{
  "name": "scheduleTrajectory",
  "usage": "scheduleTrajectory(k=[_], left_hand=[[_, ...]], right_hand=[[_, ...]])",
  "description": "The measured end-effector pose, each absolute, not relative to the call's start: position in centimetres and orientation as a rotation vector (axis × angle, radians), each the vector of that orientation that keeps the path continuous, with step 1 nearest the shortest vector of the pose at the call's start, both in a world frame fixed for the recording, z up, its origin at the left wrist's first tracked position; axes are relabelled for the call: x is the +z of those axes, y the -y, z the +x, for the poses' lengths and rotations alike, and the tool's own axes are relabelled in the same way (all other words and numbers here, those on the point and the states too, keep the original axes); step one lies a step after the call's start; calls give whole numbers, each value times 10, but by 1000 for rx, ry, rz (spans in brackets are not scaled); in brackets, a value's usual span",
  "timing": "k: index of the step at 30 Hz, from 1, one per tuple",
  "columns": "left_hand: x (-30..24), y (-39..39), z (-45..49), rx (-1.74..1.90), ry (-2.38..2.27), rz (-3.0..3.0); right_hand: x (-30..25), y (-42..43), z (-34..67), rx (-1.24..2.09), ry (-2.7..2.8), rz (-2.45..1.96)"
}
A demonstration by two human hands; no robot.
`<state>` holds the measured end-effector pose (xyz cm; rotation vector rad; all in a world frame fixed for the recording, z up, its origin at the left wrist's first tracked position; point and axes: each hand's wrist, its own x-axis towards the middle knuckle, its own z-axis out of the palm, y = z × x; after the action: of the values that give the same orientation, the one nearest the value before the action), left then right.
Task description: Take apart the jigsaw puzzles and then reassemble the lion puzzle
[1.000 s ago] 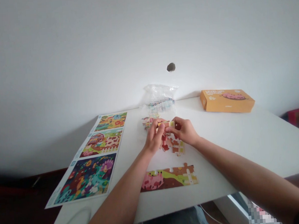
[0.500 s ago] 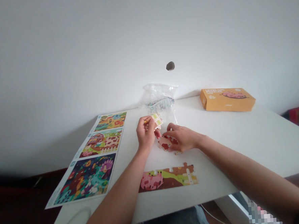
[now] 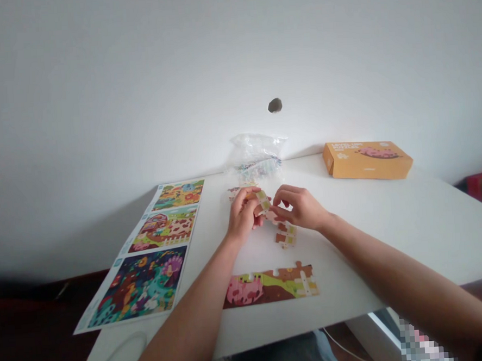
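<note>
My left hand (image 3: 241,217) is closed on a small puzzle piece (image 3: 262,200) with green and cream colours, held just above the white table (image 3: 391,231). My right hand (image 3: 300,206) pinches a second pinkish piece (image 3: 272,215) right beside it, so the two pieces touch between my hands. Loose puzzle pieces (image 3: 286,236) lie on the table just below my right hand. A joined strip of puzzle (image 3: 271,285) with a pink animal and a fence lies nearer to me.
A sheet with three colourful reference pictures (image 3: 150,251) lies along the table's left side. A clear plastic bag (image 3: 256,156) of pieces stands at the back by the wall. An orange box (image 3: 366,161) rests at the back right. A white cable (image 3: 113,357) curls at the lower left.
My right hand dipped to the loose pieces, picked one up and rose back to my left hand. My left hand kept its piece and turned it toward the right hand's piece.
</note>
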<state>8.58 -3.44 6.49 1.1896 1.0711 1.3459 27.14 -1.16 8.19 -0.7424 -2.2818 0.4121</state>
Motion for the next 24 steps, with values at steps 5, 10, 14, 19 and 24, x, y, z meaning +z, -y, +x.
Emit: scheduleTrajectory(k=[5, 10, 14, 19, 24], left_hand=[[62, 32, 83, 1495, -1193, 1155], [60, 29, 80, 1572, -1200, 1090], [62, 31, 83, 1534, -1210, 1122], [62, 33, 84, 1522, -1220, 1165], [57, 32, 82, 1501, -1231, 1270]], right_hand=[[91, 9, 284, 466, 2600, -817], [94, 7, 298, 506, 2849, -983], [90, 9, 295, 533, 2899, -1023], [91, 13, 290, 523, 2903, -988], [91, 12, 288, 547, 2861, -1015]])
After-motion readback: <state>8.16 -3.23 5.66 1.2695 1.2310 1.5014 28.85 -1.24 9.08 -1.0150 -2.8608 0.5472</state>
